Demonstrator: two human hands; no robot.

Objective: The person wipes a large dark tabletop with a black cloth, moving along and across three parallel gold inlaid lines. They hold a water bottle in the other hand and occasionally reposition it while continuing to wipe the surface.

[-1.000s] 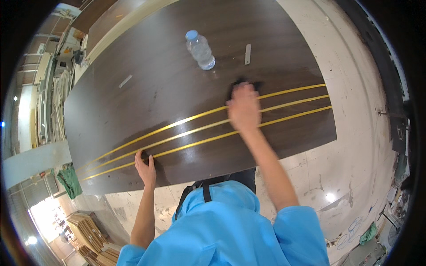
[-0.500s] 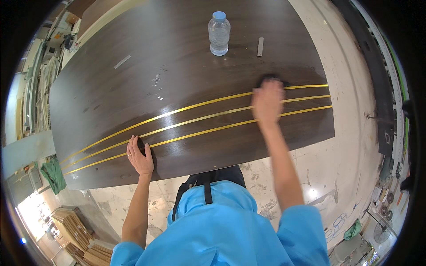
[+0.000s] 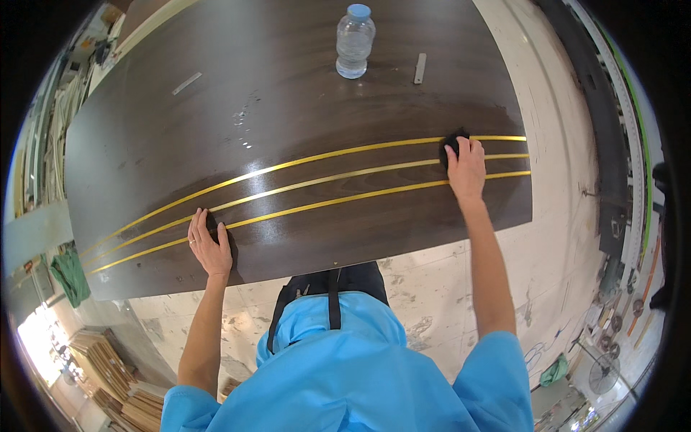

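Note:
A large dark brown panel lies before me, with three gold strips running along its near part. My right hand presses a black cloth onto the panel, over the upper strips near the right end. The cloth is bunched under the fingers, which hide part of it. My left hand rests on the panel at the left, fingers spread across the lower two strips, holding nothing. Small wet-looking drops lie beyond the strips.
A clear plastic bottle with a blue cap stands on the far part of the panel. Two short flat metal pieces lie there, one right of the bottle and one at left. Stacked boards stand at lower left.
My right hand has moved right along the strips with the black cloth. My left hand stays on the panel; the whole view has shifted slightly.

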